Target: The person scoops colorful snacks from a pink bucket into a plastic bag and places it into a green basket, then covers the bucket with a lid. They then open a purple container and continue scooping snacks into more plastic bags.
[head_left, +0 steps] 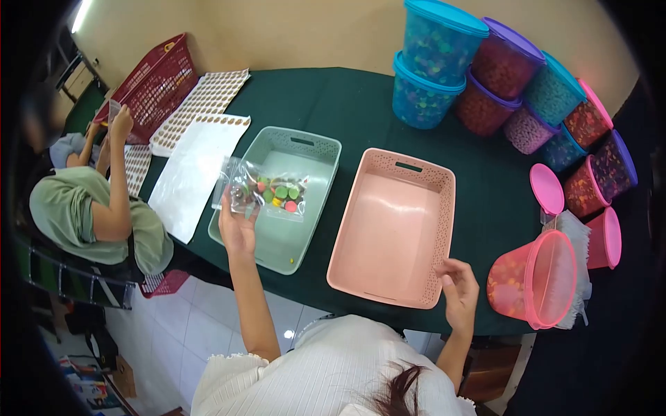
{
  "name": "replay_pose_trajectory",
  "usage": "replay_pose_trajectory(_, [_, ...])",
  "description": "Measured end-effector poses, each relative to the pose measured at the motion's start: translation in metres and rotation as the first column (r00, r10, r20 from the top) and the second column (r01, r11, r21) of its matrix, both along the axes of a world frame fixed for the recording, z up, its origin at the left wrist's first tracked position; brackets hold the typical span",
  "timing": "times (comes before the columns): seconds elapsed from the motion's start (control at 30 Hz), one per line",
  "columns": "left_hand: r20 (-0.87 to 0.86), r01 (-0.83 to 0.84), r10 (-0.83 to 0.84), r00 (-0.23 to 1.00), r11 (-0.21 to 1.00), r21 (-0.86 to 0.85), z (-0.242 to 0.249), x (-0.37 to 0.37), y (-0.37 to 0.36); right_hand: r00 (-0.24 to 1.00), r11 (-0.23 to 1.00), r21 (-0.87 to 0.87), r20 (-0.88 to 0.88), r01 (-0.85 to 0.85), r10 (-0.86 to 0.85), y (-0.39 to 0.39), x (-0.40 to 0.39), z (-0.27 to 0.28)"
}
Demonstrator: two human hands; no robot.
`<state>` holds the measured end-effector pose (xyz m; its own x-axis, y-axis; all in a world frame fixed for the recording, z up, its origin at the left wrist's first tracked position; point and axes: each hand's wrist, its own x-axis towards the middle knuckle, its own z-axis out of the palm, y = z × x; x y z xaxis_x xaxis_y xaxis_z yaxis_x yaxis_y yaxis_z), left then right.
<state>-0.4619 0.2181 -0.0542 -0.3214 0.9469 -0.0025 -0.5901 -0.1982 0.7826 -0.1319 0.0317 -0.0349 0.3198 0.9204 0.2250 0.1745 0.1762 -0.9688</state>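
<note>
My left hand [238, 225] holds up a clear plastic bag [244, 186] with small dark and coloured pieces inside, its fingers partly hidden behind the plastic. Below and to the right, another clear bag [284, 194] of green, red and yellow pieces overlaps the green basket [320, 149]. A tiny yellow piece [292, 261] lies in that basket's near end. By the right rim of the pink basket [388, 229], my right hand [458, 288] is loosely curled with thumb and fingers apart and nothing visible in it. Only a pale glare shows on the pink basket's floor.
Lidded tubs [444, 41] of coloured pieces stand stacked at the back right. Nearer, an uncovered pink tub [503, 277] stands beside a stack of clear bags [579, 243]. White sheets [198, 166] and a red crate [163, 90] lie left, where another person [97, 215] sits.
</note>
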Motion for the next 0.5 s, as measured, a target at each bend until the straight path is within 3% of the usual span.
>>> replay_pose_trajectory(0.07, [-0.01,-0.008,0.006,1.0,0.986,-0.168,-0.015,-0.004,0.002,0.989,0.99,-0.061,-0.067,0.126,-0.13,-0.011,0.008,-0.006])
replay_pose_trajectory(0.2, [-0.122,0.002,-0.039,0.992,0.956,-0.294,-0.041,0.001,-0.006,0.972,0.966,-0.111,0.008,0.234,-0.234,-0.029,0.014,-0.006])
replay_pose_trajectory(0.23, [-0.322,-0.123,0.018,0.947,0.943,-0.31,-0.061,-0.009,-0.002,0.968,0.959,-0.131,0.047,0.251,-0.247,-0.032,0.014,-0.004])
replay_pose_trajectory(0.27, [-0.508,-0.239,0.063,0.859,0.927,-0.289,-0.08,-0.013,0.006,0.955,0.945,-0.136,0.051,0.296,-0.292,-0.036,0.014,-0.001])
replay_pose_trajectory(0.33, [-0.834,-0.577,0.369,0.41,0.813,0.076,-0.035,0.025,-0.002,0.948,0.952,-0.128,0.194,0.279,-0.252,-0.042,0.015,0.01])
replay_pose_trajectory(0.4, [-0.581,-0.372,0.389,0.715,0.915,0.156,0.004,0.044,-0.009,0.941,0.952,-0.114,0.228,0.283,-0.252,-0.05,0.019,0.018])
replay_pose_trajectory(0.43, [-0.427,-0.149,0.228,0.875,0.966,0.21,0.013,0.045,-0.016,0.938,0.95,-0.109,0.222,0.294,-0.265,-0.054,0.021,0.021])
replay_pose_trajectory(0.47, [-0.268,0.061,0.02,0.963,0.954,0.292,0.021,0.049,-0.021,0.937,0.947,-0.106,0.215,0.303,-0.276,-0.058,0.023,0.024])
replay_pose_trajectory(0.5, [-0.246,0.063,0.003,0.969,0.963,0.26,0.04,0.08,-0.029,0.932,0.947,-0.088,0.226,0.309,-0.283,-0.064,0.027,0.027])
